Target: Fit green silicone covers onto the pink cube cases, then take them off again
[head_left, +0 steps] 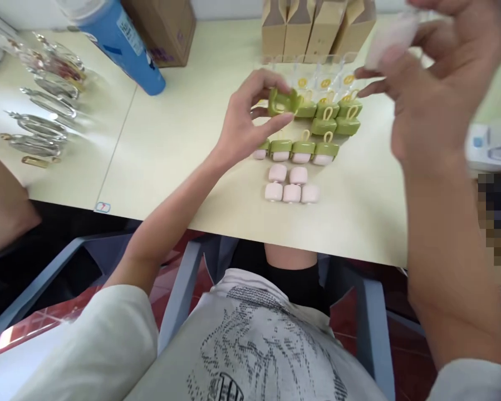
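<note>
My left hand (244,120) pinches a small green piece with a loop (283,102) just above the table, at the left end of a row of like green pieces (333,117). In front of it stands a second row of green-topped pink pieces (304,151), and nearer me lie several pink blocks (291,184). My right hand (432,83) is raised close to the camera at the upper right, its fingers curled round a blurred pale pink thing (390,39) that I cannot name.
Brown cardboard boxes (317,25) stand at the back behind clear packets with yellow dots (325,81). A blue bottle (123,42) and a carton (167,28) stand at the back left. Clear packaged items (45,106) lie at the left. Another person's arm (2,206) shows at the left edge.
</note>
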Demonstrator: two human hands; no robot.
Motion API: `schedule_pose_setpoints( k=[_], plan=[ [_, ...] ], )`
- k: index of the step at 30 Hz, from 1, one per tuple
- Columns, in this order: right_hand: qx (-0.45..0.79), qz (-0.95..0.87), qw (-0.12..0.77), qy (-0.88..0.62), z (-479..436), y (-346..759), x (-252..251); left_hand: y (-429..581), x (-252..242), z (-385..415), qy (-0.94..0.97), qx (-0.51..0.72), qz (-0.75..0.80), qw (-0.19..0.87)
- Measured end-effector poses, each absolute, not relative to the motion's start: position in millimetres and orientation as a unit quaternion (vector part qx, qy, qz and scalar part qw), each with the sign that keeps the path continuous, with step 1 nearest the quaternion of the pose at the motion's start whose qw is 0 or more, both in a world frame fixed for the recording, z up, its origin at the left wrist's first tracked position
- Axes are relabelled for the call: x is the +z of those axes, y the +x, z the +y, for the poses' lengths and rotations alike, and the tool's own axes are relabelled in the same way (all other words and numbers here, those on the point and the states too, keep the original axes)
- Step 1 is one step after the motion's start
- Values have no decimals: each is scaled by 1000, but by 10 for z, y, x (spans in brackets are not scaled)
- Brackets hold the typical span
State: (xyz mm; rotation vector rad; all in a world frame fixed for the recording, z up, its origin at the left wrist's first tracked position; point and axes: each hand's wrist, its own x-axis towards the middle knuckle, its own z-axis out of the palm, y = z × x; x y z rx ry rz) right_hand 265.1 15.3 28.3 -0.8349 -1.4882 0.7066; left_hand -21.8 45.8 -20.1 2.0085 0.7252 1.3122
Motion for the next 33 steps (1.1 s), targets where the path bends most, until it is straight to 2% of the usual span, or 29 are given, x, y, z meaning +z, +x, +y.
schedule_pose_setpoints(
  k=[1,2,7,11,14,26,33],
  plan=[
    [272,-639,641,-327,115,2609,186,-244,-267,424,761,497,288,302],
    [253,-643,644,-328,72,2561,98,-260,-312,396,759,505,292,289],
    [166,-706,592,-352,-159,2333,-194,-209,-339,253,773,536,236,244],
    [131,-726,594,-321,-291,2232,-284,-115,-344,76,799,527,226,179],
    [109,-745,581,-310,-313,2216,-307,-63,-374,-25,797,534,229,168],
    [55,-778,554,-292,-278,2252,-281,-35,-415,-118,748,529,299,268],
    [68,-787,530,-309,-309,2247,-262,19,-483,-114,692,552,292,362]
  ],
)
